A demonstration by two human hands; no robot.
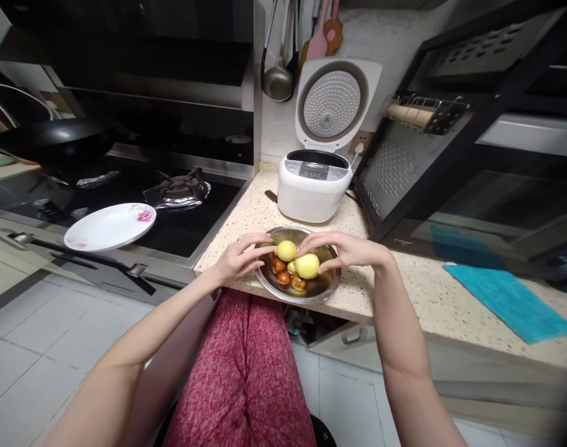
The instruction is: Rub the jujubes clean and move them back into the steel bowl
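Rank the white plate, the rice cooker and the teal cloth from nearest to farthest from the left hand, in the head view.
1. White plate, to the left hand's left, on the stove edge.
2. Rice cooker, behind, to its right.
3. Teal cloth, far right on the counter.

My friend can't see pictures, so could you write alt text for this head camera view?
A person's left hand and right hand each touch a yellow fruit in a metal bowl of yellow and reddish fruit on a speckled counter. Behind stands an open white rice cooker; a white plate rests on the stove's edge.
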